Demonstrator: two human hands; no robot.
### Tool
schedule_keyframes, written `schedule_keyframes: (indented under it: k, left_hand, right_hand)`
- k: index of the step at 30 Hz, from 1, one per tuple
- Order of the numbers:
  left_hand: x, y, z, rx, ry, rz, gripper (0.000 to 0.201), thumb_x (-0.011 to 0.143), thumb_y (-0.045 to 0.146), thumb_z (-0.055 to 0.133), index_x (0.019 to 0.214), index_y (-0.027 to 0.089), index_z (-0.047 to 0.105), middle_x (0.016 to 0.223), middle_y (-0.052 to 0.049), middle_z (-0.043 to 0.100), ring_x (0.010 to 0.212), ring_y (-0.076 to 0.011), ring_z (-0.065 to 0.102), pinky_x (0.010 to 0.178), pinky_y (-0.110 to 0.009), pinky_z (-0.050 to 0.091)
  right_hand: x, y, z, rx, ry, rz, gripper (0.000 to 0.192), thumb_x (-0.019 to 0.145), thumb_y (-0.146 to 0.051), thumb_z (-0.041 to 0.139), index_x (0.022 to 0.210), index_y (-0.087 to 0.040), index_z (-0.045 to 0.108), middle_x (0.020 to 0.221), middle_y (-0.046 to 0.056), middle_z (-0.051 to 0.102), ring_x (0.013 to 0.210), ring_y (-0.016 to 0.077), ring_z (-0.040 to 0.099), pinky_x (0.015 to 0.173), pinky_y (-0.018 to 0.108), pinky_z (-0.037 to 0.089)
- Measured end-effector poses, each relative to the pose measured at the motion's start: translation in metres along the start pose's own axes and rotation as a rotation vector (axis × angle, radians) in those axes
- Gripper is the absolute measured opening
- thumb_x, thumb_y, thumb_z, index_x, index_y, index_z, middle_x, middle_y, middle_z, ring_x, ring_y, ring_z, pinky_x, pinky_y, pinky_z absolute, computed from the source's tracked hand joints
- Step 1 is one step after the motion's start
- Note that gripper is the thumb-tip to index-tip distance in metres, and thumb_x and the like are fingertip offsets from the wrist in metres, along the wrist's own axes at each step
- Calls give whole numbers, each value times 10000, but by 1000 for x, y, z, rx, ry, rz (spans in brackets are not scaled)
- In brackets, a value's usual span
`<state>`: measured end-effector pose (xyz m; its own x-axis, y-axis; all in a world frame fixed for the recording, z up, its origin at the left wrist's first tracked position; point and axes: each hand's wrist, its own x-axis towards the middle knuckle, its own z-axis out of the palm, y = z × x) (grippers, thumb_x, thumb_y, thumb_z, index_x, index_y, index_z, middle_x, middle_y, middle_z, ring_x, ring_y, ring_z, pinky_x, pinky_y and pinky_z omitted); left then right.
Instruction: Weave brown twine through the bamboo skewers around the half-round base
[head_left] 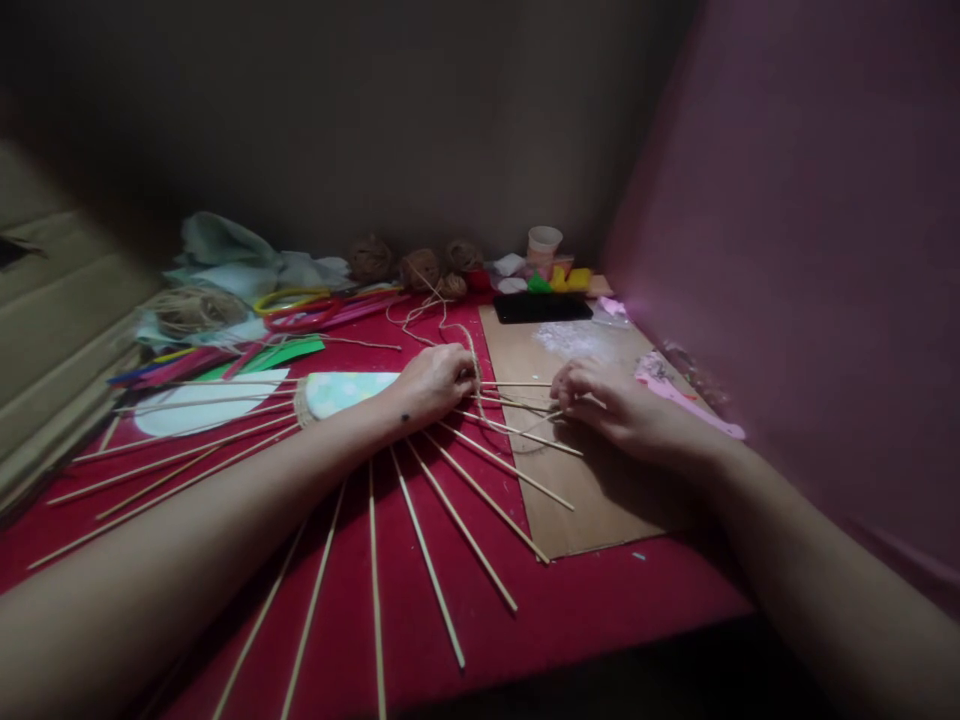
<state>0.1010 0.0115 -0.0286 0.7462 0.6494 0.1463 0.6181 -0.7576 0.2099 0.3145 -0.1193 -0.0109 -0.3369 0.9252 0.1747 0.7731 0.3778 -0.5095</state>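
I see my left hand [435,382] pressing the sticks [450,500] at their hub; my right hand [607,405] pinches twine [480,385] beside it.

No text, label, brand, number or sign can be read anywhere in this dim view. The paper cup [544,240] at the back and the dark flat phone-like slab [541,307] on the red table [600,600] show no legible markings.
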Motion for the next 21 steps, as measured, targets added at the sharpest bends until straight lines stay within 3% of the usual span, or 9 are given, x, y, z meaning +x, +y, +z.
schedule_keyframes:
  k: [3,7,12,21]
  left_hand:
    - [1,-2,2,-3,10,25,117,807,186,565,772,143,668,798,-51,646,750,-163,576,669,-247,394]
    - [2,-3,4,-47,-4,15,137,820,228,566,793,148,674,808,-52,662,751,-163,588,663,-246,399]
    - [2,-2,4,-30,4,15,135,813,246,579,769,151,663,790,-48,658,734,-160,581,648,-247,391]
    - [1,1,1,-40,-1,-4,129,813,237,578,746,148,642,735,-33,639,669,-137,542,610,-238,368]
  right_hand:
    - [-4,4,-4,-128,33,100,121,835,-114,440,762,-190,500,809,27,548,753,145,482,692,265,387]
    - [-9,16,-5,-177,-121,89,143,791,-91,439,771,-200,530,791,1,563,714,135,483,647,250,357]
    - [-12,27,-5,-232,-181,75,161,758,-78,452,780,-207,546,852,18,564,757,149,512,662,258,362]
    - [-12,-3,-9,-318,-163,156,116,796,-137,451,715,-188,517,792,35,586,706,139,510,636,257,363]
